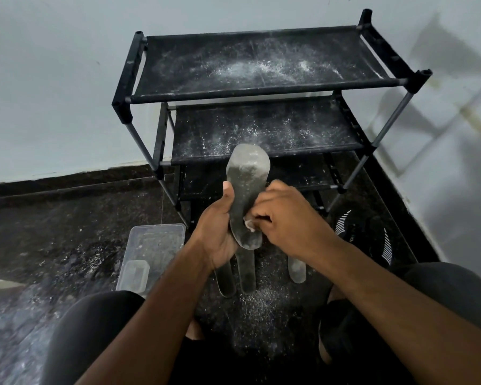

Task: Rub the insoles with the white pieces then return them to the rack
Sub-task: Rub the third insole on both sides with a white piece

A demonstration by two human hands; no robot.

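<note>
Insole, grey, powder-dusted (246,195), held upright before the black fabric-shelved rack (261,68), long axis vertical, toe end up. Left hand (220,232) clenched around its lower half; right hand (286,218) pinching a white piece (247,224) against it.

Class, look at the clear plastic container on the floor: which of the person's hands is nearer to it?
Left. The left hand, gripping the insole, is just right of the clear plastic container; the right hand, holding the white piece, lies beyond the insole.
</note>
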